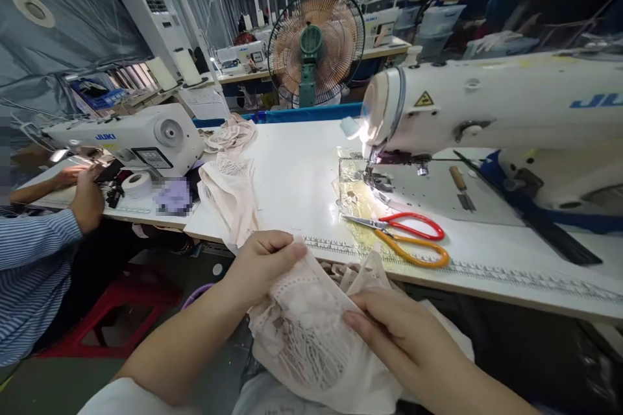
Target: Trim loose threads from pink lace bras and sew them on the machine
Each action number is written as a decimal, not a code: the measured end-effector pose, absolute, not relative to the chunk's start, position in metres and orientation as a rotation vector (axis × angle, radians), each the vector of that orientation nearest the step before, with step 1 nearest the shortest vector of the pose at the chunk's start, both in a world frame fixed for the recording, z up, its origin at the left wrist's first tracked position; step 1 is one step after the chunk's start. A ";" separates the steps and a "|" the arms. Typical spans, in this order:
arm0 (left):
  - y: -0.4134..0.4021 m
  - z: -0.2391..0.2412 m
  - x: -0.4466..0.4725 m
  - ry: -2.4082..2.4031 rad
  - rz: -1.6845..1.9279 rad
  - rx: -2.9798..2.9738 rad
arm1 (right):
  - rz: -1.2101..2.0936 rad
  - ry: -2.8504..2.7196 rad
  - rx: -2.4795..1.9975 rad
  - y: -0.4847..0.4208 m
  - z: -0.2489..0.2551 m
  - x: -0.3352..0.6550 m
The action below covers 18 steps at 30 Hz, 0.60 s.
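Observation:
A pale pink lace garment piece is stretched between my two hands over my lap, just below the table's front edge. My left hand pinches its upper left edge between thumb and fingers. Farther right along the same edge, my right hand grips the fabric with thumb and index finger. Part of the cloth hangs down past my right hand. Scissors with one red and one orange handle lie on the white table, close beyond my right hand. More pale pink lace cloth lies at the left, draping over the edge.
A sewing machine with its lamp lit stands at the right, a small wooden-handled tool beneath its arm. A fan faces the table from behind. Left, a co-worker's hands are at another sewing machine, near a red stool.

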State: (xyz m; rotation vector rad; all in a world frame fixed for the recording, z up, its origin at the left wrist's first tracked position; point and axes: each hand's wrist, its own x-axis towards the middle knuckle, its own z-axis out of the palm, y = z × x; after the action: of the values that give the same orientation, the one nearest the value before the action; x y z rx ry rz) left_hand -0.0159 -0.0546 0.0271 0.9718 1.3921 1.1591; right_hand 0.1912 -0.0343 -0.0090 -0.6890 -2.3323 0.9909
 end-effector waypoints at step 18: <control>-0.025 -0.055 -0.048 1.498 1.135 0.703 | 0.981 -2.415 -0.874 -0.021 -0.059 0.261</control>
State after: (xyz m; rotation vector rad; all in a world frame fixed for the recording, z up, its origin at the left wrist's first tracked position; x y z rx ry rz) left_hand -0.0481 -0.0253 -0.0551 0.7033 1.4979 1.1351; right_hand 0.2608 -0.0209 -0.0590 -0.8741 -2.4152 0.9807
